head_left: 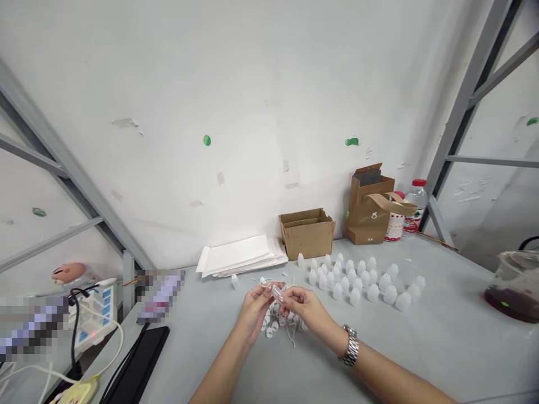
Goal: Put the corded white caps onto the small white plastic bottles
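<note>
My left hand (255,306) and my right hand (306,306) meet over the grey table (421,348), fingers pinched together on one small clear plastic bottle (278,292) held between them. A silver watch (350,345) sits on my right wrist. Under my hands lies a heap of small white caps and thin strips (281,326). To the right, several small white dropper bottles (362,281) stand in rows. One lone bottle (234,281) stands left of my hands.
A stack of white envelopes (240,255), an open cardboard box (306,231), a brown paper bag (370,210) and a water bottle (416,205) line the wall. A plastic bowl (516,286) is at the right. A black flat object (141,362), cables and a power strip lie at the left.
</note>
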A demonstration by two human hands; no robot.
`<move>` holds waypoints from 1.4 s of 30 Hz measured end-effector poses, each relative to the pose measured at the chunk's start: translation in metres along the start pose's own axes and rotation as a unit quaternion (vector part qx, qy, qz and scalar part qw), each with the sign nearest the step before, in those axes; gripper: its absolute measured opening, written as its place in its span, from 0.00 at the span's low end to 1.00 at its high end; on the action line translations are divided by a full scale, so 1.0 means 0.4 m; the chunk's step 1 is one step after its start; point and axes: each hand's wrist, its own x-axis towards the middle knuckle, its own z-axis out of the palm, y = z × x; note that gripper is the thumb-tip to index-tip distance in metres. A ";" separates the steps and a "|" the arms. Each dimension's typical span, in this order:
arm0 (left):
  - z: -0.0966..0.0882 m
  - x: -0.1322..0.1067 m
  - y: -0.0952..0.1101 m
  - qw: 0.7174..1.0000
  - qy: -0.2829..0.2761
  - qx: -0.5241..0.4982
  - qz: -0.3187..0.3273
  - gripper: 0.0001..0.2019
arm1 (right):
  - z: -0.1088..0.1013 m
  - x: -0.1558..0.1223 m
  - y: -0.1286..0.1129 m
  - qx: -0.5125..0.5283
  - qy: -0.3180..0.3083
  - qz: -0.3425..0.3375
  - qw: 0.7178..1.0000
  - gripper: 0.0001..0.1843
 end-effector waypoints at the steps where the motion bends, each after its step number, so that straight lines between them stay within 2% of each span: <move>1: 0.003 -0.002 0.002 1.000 -0.006 0.005 0.000 0.14 | 0.000 -0.002 -0.003 0.024 -0.017 0.003 1.000 0.17; 6: 0.008 -0.007 0.009 1.000 -0.025 0.007 0.002 0.16 | -0.004 -0.001 -0.005 0.144 -0.081 0.033 0.986 0.17; 12: -0.001 -0.001 0.006 1.000 -0.009 -0.017 -0.023 0.16 | -0.004 -0.003 0.012 0.137 -0.089 0.062 0.985 0.17; 15: 0.000 0.000 0.005 1.000 -0.004 -0.016 -0.020 0.14 | 0.001 -0.001 0.020 0.095 -0.051 0.035 0.994 0.19; 19: -0.005 0.002 0.004 0.999 -0.012 -0.035 -0.033 0.13 | 0.002 0.008 0.027 -0.021 0.006 -0.011 1.000 0.21; 22: -0.010 0.003 0.004 0.998 -0.018 -0.043 -0.030 0.11 | -0.003 0.009 0.026 -0.095 -0.010 -0.033 0.995 0.22; 24: -0.012 0.003 0.003 0.999 -0.015 -0.038 -0.023 0.11 | -0.008 0.005 0.022 -0.180 -0.031 -0.058 0.981 0.22; 25: -0.012 0.004 0.002 0.999 -0.009 -0.031 -0.016 0.11 | -0.011 0.003 0.021 -0.251 -0.029 -0.087 0.964 0.22; 26: -0.012 0.005 0.001 1.000 0.003 -0.021 -0.008 0.11 | -0.015 0.001 0.020 -0.336 -0.019 -0.128 0.933 0.21; 28: -0.011 0.008 -0.004 0.999 0.031 0.001 0.012 0.12 | -0.020 0.000 0.020 -0.510 0.011 -0.221 0.831 0.19; 30: -0.010 0.011 -0.010 0.998 0.055 0.014 0.030 0.13 | -0.021 0.001 0.023 -0.629 0.027 -0.285 0.723 0.17; 32: -0.010 0.013 -0.016 0.997 0.061 0.013 0.037 0.13 | -0.018 0.003 0.028 -0.690 0.033 -0.310 0.654 0.17; 33: -0.010 0.013 -0.017 0.998 0.059 0.009 0.035 0.13 | -0.015 0.004 0.030 -0.706 0.038 -0.316 0.633 0.16; 35: -0.009 0.012 -0.018 0.998 0.058 0.003 0.029 0.12 | -0.008 0.006 0.034 -0.723 0.053 -0.322 0.609 0.14; 42: -0.013 0.011 -0.019 0.998 0.060 -0.006 0.021 0.12 | -0.001 0.008 0.048 -0.730 0.099 -0.335 0.588 0.10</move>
